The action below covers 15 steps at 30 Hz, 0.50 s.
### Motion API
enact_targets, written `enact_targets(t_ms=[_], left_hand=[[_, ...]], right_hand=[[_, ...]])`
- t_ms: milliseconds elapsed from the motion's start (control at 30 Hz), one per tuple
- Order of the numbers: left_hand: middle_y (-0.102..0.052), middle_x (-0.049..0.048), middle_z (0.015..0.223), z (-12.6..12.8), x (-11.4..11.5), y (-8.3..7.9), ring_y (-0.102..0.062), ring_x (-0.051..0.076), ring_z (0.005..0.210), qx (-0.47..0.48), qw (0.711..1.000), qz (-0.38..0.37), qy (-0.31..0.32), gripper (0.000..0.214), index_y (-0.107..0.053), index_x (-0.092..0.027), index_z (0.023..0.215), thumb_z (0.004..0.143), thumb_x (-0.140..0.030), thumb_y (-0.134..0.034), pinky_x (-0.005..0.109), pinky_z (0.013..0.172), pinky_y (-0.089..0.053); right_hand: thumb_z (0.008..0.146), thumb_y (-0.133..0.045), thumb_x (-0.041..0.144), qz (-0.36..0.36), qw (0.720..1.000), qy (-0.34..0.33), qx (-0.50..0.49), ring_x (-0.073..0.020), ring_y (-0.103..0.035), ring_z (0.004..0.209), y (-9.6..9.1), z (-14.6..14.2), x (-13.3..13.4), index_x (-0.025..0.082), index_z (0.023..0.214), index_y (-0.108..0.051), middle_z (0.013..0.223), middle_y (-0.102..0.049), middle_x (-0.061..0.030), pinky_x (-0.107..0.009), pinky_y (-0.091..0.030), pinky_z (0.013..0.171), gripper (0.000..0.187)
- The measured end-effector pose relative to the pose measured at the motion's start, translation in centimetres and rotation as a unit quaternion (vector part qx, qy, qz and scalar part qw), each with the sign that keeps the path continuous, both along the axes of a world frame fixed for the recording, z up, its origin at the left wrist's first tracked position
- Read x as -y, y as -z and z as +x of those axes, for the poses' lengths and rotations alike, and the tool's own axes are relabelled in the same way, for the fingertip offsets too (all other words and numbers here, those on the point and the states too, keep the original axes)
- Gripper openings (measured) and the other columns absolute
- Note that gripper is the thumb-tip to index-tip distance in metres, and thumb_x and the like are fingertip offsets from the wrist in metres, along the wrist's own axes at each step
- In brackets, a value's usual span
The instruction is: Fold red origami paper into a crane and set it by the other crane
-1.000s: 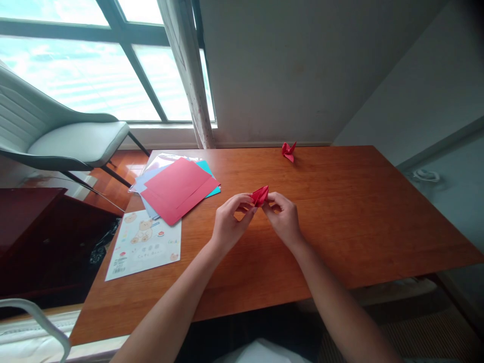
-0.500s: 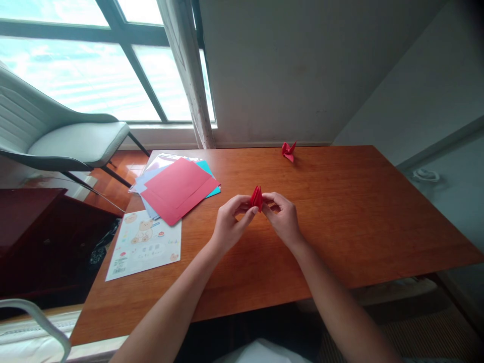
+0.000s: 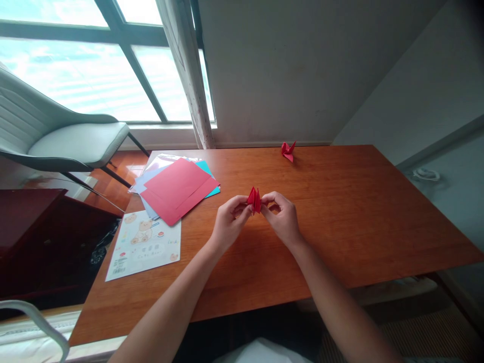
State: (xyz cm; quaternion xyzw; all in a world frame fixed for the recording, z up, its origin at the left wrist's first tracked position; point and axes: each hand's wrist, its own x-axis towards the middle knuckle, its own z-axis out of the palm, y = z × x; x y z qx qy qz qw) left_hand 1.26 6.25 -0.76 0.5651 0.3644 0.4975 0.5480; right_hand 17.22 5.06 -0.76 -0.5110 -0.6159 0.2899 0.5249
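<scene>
Forearms (image 3: 177, 297) angled inward, left hand (image 3: 230, 218) facing right hand (image 3: 283, 216); fingers (image 3: 237, 200) of both pinching folded red paper (image 3: 254, 200)

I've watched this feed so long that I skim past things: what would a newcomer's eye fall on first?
Probably the small red folded paper, held between the left hand and right hand above the brown table. Next might come the large red sheet topping the papers at the table's far left, then the red paper figure near its far edge.
</scene>
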Motion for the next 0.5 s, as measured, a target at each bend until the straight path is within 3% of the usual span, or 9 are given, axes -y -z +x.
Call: enact_targets(t_ms=[133, 233, 500], left_hand=[[-0.07, 0.0056, 0.091, 0.0, -0.1, 0.2, -0.069, 0.017, 0.082, 0.007, 1.0, -0.004, -0.019, 0.024, -0.062, -0.018, 0.097, 0.084, -0.036, -0.072, 0.028, 0.077, -0.056], [-0.071, 0.0055, 0.095, 0.0, -0.2, 0.0, -0.07, 0.017, 0.086, 0.018, 0.999, -0.007, -0.047, 0.03, -0.06, -0.018, 0.099, 0.08, -0.035, -0.076, 0.027, 0.078, -0.055], [-0.073, 0.0041, 0.08, -0.5, -0.4, -0.4, -0.067, 0.016, 0.074, 0.029, 0.997, -0.068, -0.019, 0.026, -0.07, -0.015, 0.086, 0.074, -0.036, -0.081, 0.025, 0.072, -0.054]], right_hand=[[0.094, -0.055, 0.027, -0.003, 0.997, -0.077, -0.004, -0.0173, -0.065, 0.084, -0.7, 0.0, 0.4, 0.023, 0.101, -0.07, 0.093, -0.069, -0.0034, -0.027, -0.051, 0.066, 0.017], [0.094, -0.057, 0.031, 0.002, 0.994, -0.105, 0.005, -0.018, -0.065, 0.087, -1.0, -0.1, 0.5, 0.023, 0.106, -0.068, 0.099, -0.068, -0.0044, -0.027, -0.052, 0.068, 0.018], [0.092, -0.061, 0.032, -0.018, 0.999, -0.034, -0.011, -0.0178, -0.067, 0.076, 0.3, -0.1, 0.0, 0.022, 0.094, -0.069, 0.088, -0.071, -0.0035, -0.028, -0.052, 0.065, 0.013]])
